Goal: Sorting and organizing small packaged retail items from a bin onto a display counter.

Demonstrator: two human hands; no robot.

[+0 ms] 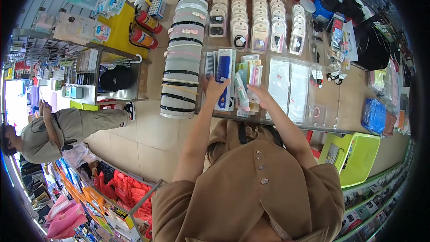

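My left hand spans the lower part of a packaged blue comb, with its thumb on the right and its fingers curled over the left side. A grey comb in a pack lies just left of it. My right hand closes at the lower end of a packaged pink comb; part of its grip is hidden. Between the hands, a white and teal pack lies tilted over other packs. All these are in a clear compartment of the display table.
Hair-accessory cards stand in rows beyond the combs. A column of headbands rises on the left. White flat packs lie to the right, above a lime-green bin. Another person is in the aisle at left.
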